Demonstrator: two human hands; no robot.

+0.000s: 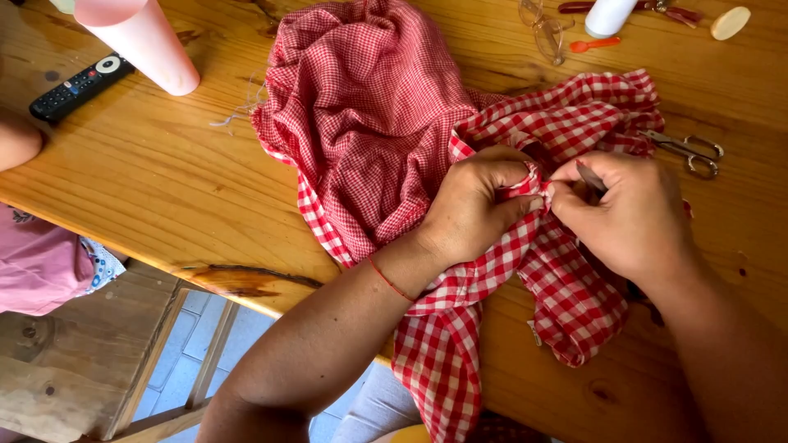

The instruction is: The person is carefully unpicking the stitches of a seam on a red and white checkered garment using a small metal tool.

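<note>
While left hand fingers pinch checked cloth fold, right hand fingers grip same fold opposite.

Setting: a home, used for hand sewing. Evidence: varnished pine tabletop with matching wooden bench over a tiled floor; television remote; red checked fabric; small scissors; eyeglasses; pink cup; loose thread scraps.
</note>
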